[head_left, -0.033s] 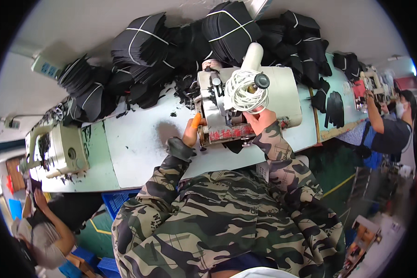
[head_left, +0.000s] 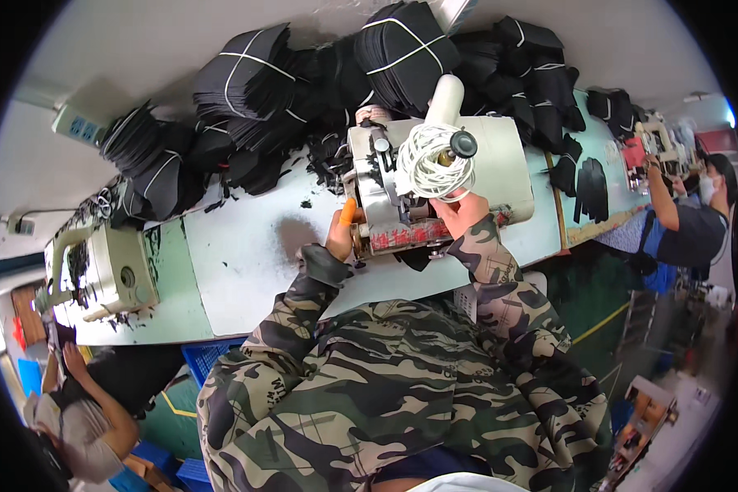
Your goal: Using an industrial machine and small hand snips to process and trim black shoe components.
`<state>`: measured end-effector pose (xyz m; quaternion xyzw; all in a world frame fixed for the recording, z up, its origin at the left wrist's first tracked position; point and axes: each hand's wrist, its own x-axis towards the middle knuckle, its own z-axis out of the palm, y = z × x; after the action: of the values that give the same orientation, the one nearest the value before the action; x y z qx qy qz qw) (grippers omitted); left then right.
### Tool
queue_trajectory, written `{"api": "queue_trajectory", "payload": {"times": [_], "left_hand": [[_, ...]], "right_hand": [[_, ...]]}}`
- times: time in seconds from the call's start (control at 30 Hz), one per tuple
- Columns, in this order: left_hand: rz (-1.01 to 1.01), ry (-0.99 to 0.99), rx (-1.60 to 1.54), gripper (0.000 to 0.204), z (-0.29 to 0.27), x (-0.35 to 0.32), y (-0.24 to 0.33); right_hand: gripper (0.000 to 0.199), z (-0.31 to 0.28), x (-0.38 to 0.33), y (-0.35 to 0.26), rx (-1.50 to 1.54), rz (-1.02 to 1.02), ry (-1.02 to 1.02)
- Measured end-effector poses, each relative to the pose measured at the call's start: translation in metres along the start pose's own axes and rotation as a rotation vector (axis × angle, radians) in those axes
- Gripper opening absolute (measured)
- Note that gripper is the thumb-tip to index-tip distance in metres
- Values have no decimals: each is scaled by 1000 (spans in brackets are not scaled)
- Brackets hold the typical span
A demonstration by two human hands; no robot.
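Note:
A cream-coloured bench machine (head_left: 494,156) with a worn red front strip (head_left: 406,237) stands on the table before me. My left hand (head_left: 339,235) is at its left end, fingers bent against the metal parts; one finger wears an orange cover (head_left: 348,211). At the front of the machine is my right hand (head_left: 462,215), its fingers drawn together below a coil of white cord (head_left: 435,162). The coil hides part of those fingers, and what either hand grips does not show. A bit of black material (head_left: 414,261) pokes out under the red strip.
Tied stacks of black sheets (head_left: 407,49) line the wall behind the machine. Black scraps (head_left: 326,160) lie to its left. Another cream machine (head_left: 111,271) stands farther left. Co-workers sit at the far left (head_left: 90,410) and far right (head_left: 685,221). A blue crate (head_left: 209,358) is below the table edge.
Both my hands stay in nearly the same place at the machine. The view shifts very slightly. At the far left, the co-worker's hands and the dark piece by them move a little.

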<state>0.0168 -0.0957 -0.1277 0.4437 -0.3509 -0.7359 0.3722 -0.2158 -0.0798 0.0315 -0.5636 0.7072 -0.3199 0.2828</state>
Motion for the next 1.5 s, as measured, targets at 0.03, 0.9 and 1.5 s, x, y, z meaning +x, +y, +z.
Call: {"api": "queue_trajectory", "payload": {"times": [0.03, 0.9, 1.5], "left_hand": [[-52, 43, -90, 45, 4, -2, 2], [-513, -80, 632, 22, 47, -126, 52], [-214, 136, 584, 23, 8, -44, 124]], "right_hand": [[19, 0, -3, -2, 75, 14, -27], [23, -91, -119, 341, 3, 950, -225], [27, -48, -202, 329, 491, 1056, -184]]}}
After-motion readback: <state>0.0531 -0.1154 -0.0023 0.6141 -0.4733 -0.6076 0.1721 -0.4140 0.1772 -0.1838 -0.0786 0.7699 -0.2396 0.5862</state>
